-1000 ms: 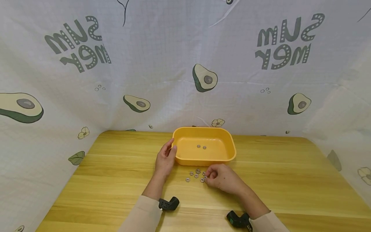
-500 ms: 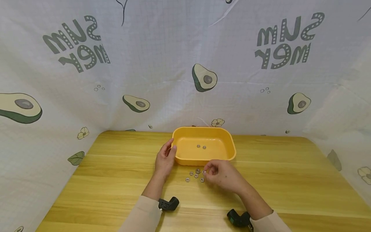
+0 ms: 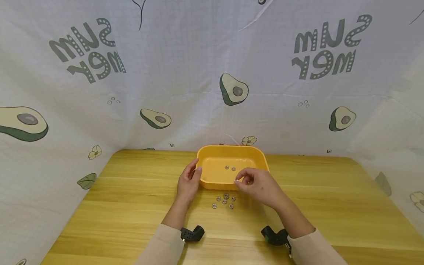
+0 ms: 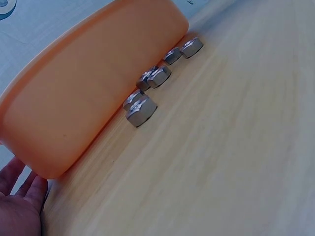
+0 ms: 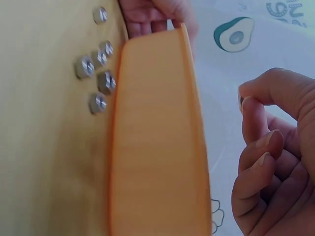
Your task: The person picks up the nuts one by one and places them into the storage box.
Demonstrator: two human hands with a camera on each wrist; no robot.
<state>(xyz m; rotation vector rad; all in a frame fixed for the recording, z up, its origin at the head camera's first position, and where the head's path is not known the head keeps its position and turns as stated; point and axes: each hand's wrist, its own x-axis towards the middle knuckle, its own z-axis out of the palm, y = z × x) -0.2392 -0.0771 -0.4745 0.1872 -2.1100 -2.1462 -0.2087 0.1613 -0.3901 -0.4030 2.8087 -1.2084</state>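
Observation:
In the head view a yellow tray (image 3: 216, 186) stands on the table with two metal nuts (image 3: 233, 169) on its floor. My left hand (image 3: 188, 184) touches the tray's left end, thumb at the rim and fingers along the outside. Over the tray's front rim, my right hand (image 3: 260, 186) pinches a nut (image 3: 236, 180) between thumb and index finger, the other fingers curled. Several nuts (image 3: 226, 196) lie on the wood in front of the tray; the left wrist view shows nuts (image 4: 141, 111) close to its wall, and the right wrist view shows the pinching hand (image 5: 280, 142) from the side.
The wooden table (image 3: 139, 206) extends to both sides of the tray. Behind it hangs a white cloth (image 3: 192, 121) printed with avocados and lettering. Each wrist carries a black device, one at the left (image 3: 193, 234) and one at the right (image 3: 275, 236).
My right hand has picked a nut from the group on the table and moved up and away from me to the tray's front rim. My left hand has stayed at the tray's left end.

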